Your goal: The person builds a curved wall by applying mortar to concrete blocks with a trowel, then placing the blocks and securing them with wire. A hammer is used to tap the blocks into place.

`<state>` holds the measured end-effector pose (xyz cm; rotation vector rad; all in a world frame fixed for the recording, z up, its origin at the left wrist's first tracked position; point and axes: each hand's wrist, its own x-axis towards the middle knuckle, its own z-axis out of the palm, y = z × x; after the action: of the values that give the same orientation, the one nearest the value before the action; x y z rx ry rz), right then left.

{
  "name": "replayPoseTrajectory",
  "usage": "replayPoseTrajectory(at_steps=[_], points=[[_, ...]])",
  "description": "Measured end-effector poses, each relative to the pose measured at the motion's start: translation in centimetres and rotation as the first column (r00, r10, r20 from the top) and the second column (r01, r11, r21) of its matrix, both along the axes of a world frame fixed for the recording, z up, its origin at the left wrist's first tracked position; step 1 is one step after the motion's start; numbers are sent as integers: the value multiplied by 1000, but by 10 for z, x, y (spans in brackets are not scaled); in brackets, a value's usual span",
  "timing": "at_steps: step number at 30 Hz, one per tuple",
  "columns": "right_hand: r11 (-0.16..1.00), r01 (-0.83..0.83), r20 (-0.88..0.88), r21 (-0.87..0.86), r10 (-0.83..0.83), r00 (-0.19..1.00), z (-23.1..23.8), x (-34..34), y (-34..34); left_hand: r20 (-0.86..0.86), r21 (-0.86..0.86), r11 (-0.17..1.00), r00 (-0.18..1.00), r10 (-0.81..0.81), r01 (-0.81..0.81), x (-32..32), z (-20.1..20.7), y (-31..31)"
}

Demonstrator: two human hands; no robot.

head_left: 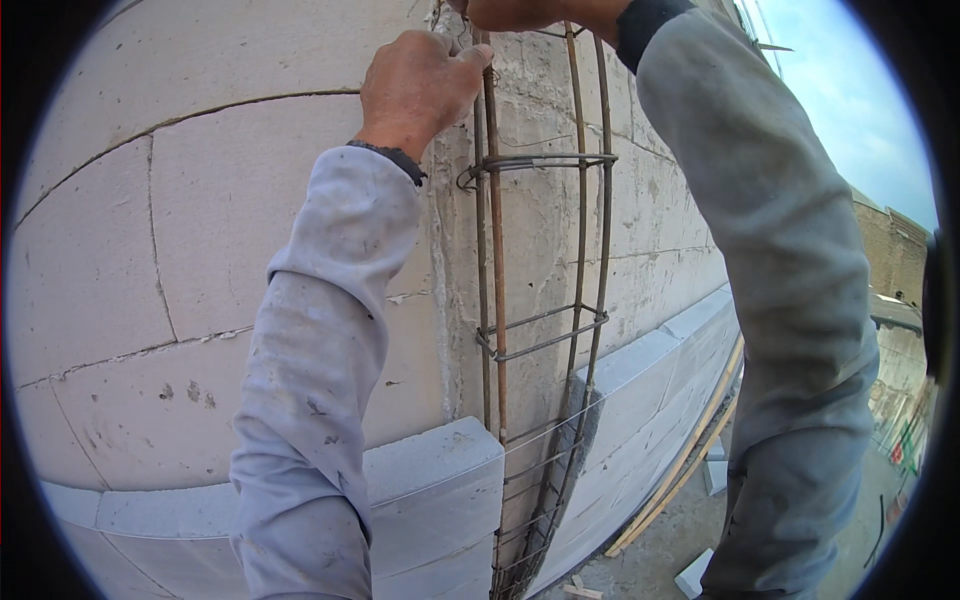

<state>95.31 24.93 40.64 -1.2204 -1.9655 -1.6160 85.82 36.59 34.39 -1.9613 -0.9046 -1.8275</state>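
My left hand [420,85] is raised at the top, its fingers curled closed, the thumb against a rusty upright bar of the rebar cage [497,240]. What lies inside those fingers is hidden. Thin bent wire shows just above the fist. My right hand [515,12] reaches across the top of the cage from the right; the picture's upper edge cuts it off, so its fingers are mostly out of sight. Square wire stirrups [540,160] ring the upright bars, which stand in a gap at the wall corner.
Behind the cage rises a wall of large pale blocks [230,220]. Lower courses of white blocks [435,470] flank the cage on both sides, with a thin string line crossing between them. Long wooden strips [690,450] and loose block pieces [695,572] lie at the lower right.
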Motion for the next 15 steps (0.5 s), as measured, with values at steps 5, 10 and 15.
replayPoseTrajectory(at_steps=[5,10,15], points=[[964,-265,-31,37,266,963,0,3,16,145,-109,926,928,-344,360,-7,1,9],[867,-448,-481,216,494,724,-31,23,8,121,-133,929,936,-331,346,-16,-1,9],[918,-245,-559,-312,31,828,-60,60,53,130,-124,943,947,-293,309,-6,-3,6]])
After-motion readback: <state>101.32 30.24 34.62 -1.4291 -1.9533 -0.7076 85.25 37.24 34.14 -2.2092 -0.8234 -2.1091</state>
